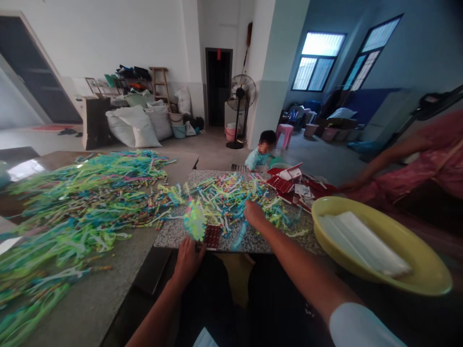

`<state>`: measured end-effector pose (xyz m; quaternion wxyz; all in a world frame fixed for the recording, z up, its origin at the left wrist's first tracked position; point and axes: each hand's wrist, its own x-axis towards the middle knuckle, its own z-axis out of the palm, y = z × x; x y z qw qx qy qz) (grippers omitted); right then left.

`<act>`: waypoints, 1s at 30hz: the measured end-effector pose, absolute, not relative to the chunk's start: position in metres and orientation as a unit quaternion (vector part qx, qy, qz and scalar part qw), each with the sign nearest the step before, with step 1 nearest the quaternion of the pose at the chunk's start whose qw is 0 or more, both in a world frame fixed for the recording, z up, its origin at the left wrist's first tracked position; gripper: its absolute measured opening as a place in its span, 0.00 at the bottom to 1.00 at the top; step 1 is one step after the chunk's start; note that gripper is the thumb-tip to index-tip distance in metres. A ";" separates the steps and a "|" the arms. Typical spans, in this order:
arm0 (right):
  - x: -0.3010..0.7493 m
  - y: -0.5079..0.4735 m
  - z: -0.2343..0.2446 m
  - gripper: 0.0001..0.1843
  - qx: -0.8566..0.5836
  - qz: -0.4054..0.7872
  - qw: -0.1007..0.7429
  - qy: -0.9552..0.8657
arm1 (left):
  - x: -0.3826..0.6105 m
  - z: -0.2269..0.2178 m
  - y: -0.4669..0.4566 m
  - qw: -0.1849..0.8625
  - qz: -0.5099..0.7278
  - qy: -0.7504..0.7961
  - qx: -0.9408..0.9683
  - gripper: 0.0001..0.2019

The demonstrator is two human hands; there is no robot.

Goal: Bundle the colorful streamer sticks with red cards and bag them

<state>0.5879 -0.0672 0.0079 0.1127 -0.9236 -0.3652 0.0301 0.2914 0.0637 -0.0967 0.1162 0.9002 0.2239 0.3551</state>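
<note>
My left hand (190, 258) is closed at the near edge of the speckled stone table (168, 238). A bunch of yellow-green ribbon strips (196, 220) stands up from its fingers. Beside that bunch lies a dark red card with rows of small marks (212, 237). My right hand (254, 215) has its fingers drawn together over the pile of coloured ribboned sticks (224, 190). Pale blue ribbon (239, 235) trails below its fingertips, blurred; whether the hand holds it is unclear.
A larger heap of ribboned sticks (87, 197) covers the table at left. Red cards (284, 183) lie at the far right corner. A yellow basin (430, 270) with clear plastic sleeves stands at right, near a person in pink (408, 168). A child (261, 153) sits beyond the table.
</note>
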 end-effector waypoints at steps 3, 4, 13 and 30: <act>0.607 -0.045 0.031 0.15 -0.927 0.074 0.230 -0.287 | 0.292 -0.096 0.063 0.117 0.364 0.218 0.898 0.10; 0.611 -0.037 0.036 0.15 -0.923 0.096 0.263 -0.265 | 0.291 -0.096 0.063 0.119 0.365 0.217 0.897 0.10; 0.603 -0.031 0.013 0.20 -0.883 0.228 0.294 -0.287 | 0.290 -0.089 0.060 0.135 0.353 0.211 0.901 0.08; 0.516 -0.018 0.013 0.18 -0.888 0.090 0.018 -0.451 | 0.282 -0.091 0.066 0.156 0.348 0.177 0.907 0.10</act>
